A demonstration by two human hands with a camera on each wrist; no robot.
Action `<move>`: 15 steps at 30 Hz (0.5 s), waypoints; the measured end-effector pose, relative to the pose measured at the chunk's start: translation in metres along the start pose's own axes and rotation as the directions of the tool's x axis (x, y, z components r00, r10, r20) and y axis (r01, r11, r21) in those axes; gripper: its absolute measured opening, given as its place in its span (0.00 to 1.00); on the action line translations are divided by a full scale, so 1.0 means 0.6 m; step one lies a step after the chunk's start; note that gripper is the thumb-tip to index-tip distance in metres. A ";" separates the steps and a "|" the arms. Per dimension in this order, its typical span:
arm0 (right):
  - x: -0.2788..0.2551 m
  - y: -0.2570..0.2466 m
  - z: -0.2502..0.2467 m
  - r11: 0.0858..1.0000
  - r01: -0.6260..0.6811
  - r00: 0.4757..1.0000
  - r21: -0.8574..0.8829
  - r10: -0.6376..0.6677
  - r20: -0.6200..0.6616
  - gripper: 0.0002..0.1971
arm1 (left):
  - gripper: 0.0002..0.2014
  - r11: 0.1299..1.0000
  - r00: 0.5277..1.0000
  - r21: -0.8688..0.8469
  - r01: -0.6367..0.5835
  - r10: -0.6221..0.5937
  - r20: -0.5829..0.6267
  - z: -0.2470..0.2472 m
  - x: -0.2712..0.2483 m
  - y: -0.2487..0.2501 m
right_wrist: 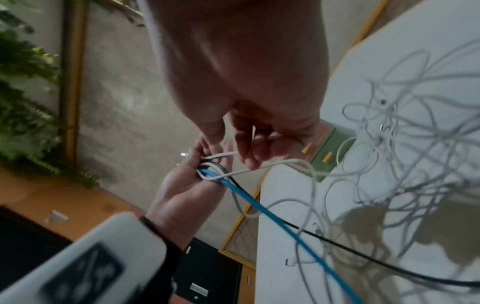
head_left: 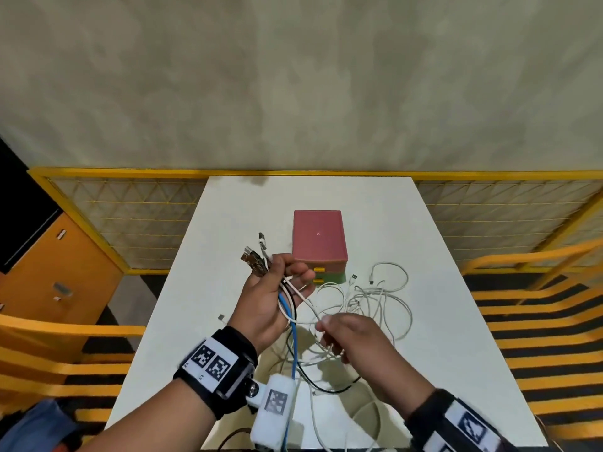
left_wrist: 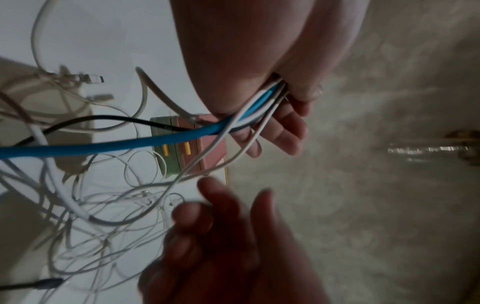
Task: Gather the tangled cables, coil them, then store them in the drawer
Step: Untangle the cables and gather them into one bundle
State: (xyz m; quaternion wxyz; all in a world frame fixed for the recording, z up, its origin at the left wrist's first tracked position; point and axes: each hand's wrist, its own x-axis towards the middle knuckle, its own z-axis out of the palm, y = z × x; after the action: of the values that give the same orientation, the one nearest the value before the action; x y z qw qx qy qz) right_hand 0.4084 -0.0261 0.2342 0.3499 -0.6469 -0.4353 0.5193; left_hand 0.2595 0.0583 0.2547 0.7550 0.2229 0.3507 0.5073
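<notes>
The left hand (head_left: 270, 298) is raised above the table (head_left: 424, 223), fingers and thumb clenched around a bundle of cable ends; the plugs (head_left: 256, 259) project from the top of the fist toward 11 o'clock. A blue cable (head_left: 292, 334), a black cable (head_left: 313, 383) and several white ones hang from the fist. The right hand (head_left: 352, 337), at 4 o'clock from the left, pinches a thin white cable (head_left: 306, 303) that runs up to the left fist. The remaining white tangle (head_left: 375, 301) lies on the table at 5 o'clock from the drawer unit (head_left: 319, 244), whose yellow-handled drawers appear closed.

Judged step: gathering, with coiling not yet begun.

Procedure:
1. Keep the left grip firm so the plug ends stay aligned.
2. Slide the right fingers along one cable at a time, drawing it clear of the tangle.
3. Stop on resistance; a forced pull is likely to tighten knots.
4. Form even loops only once every length runs free.
</notes>
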 end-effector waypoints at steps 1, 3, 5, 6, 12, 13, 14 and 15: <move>0.010 -0.006 0.006 0.991 -0.078 0.997 0.110 0.075 0.027 0.16 | 0.18 0.999 1.000 0.031 0.019 -0.019 0.022 0.007 -0.006 -0.005; 0.037 -0.010 0.010 0.950 -0.188 0.981 0.248 0.169 0.094 0.18 | 0.15 0.995 0.998 0.090 0.045 -0.049 0.045 0.015 -0.017 -0.012; 0.061 -0.011 0.001 0.892 -0.283 0.958 0.352 0.247 0.144 0.16 | 0.14 0.992 0.997 0.110 0.064 -0.069 0.045 0.017 -0.024 -0.014; 0.070 -0.011 -0.003 0.840 -0.339 0.940 0.423 0.292 0.174 0.16 | 0.13 0.991 0.996 0.110 0.077 -0.082 0.041 0.015 -0.027 -0.013; 0.102 -0.020 -0.020 0.519 -0.395 0.910 0.758 0.330 0.249 0.12 | 0.15 0.881 0.955 0.407 0.239 -0.289 0.064 -0.026 -0.051 -0.029; 0.106 -0.027 -0.023 0.518 -0.380 0.915 0.767 0.332 0.229 0.12 | 0.14 0.822 0.932 0.501 0.270 -0.355 0.080 -0.044 -0.058 -0.036; 0.109 -0.035 -0.028 0.522 -0.365 0.918 0.771 0.338 0.206 0.13 | 0.14 0.747 0.898 0.596 0.294 -0.430 0.096 -0.066 -0.065 -0.042; 0.110 -0.043 -0.034 0.518 -0.343 0.923 0.783 0.340 0.180 0.14 | 0.14 0.656 0.856 0.693 0.300 -0.505 0.108 -0.091 -0.074 -0.049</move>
State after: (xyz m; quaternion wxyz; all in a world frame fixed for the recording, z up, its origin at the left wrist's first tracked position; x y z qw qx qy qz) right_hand 0.4285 0.0450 0.2378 0.4933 -0.4904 -0.0196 0.7181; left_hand 0.2255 0.0052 0.2123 0.7654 0.4598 0.4308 0.1309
